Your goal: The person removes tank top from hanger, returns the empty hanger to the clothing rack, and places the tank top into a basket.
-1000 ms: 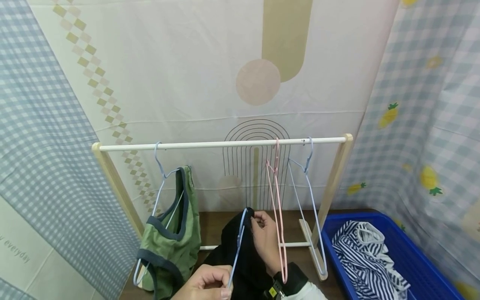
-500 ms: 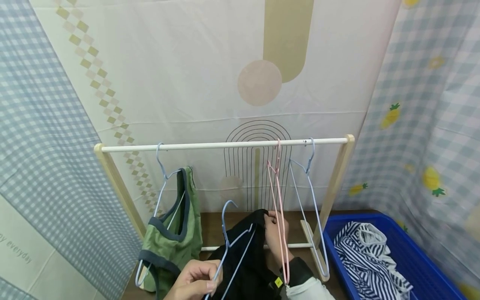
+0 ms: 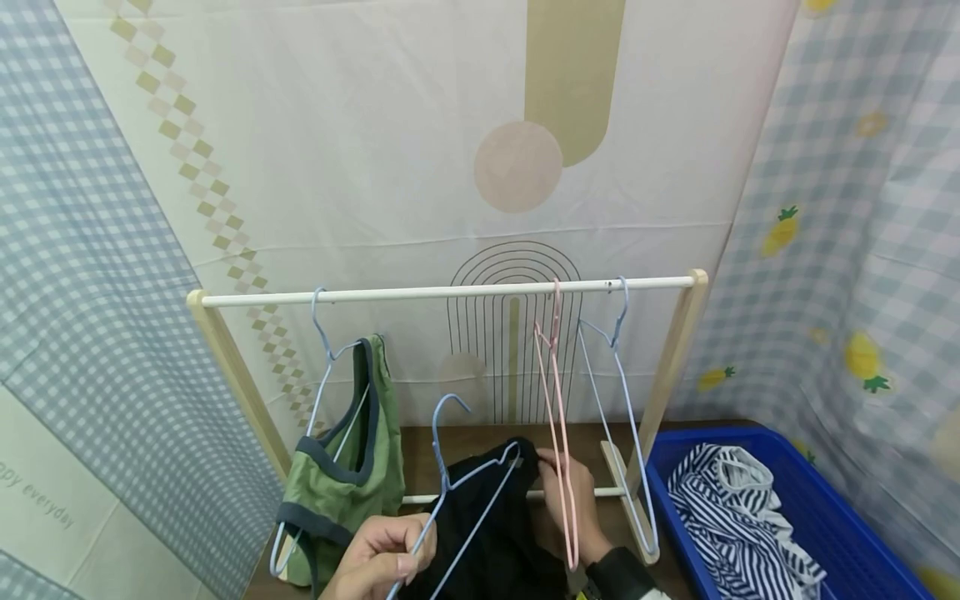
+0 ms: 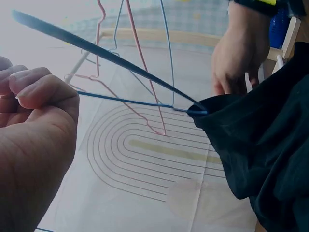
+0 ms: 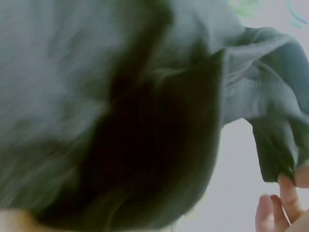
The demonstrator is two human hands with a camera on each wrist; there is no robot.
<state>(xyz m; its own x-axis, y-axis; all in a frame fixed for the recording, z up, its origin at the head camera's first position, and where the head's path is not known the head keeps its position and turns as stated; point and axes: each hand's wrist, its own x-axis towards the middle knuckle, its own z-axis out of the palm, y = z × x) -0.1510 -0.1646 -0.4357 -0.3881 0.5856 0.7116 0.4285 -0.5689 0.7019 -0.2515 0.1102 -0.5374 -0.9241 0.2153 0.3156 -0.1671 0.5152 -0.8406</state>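
Observation:
My left hand (image 3: 382, 554) pinches the lower side of a light blue wire hanger (image 3: 444, 482) between thumb and fingers. The hanger leans, its hook raised, and its far shoulder reaches a black garment (image 3: 502, 533). In the left wrist view the tip of the hanger (image 4: 145, 74) enters an opening at the edge of the black cloth (image 4: 251, 140). My right hand (image 3: 572, 504), partly behind a hanging pink hanger (image 3: 558, 400), holds the garment's upper edge. The right wrist view shows fingers (image 5: 288, 195) pinching a corner of the dark cloth (image 5: 270, 145).
A white-railed rack (image 3: 420, 292) carries a green sleeveless top (image 3: 382, 442) on a blue hanger at left. The pink hanger and another blue hanger (image 3: 626, 392) hang at right. Beside the rack, a blue basket (image 3: 855, 533) holds a striped garment (image 3: 731, 517).
The hanger has turned from nearly edge-on so its hook and shoulder show. My left hand has shifted left, and my right hand has moved right with the black cloth, then slightly down.

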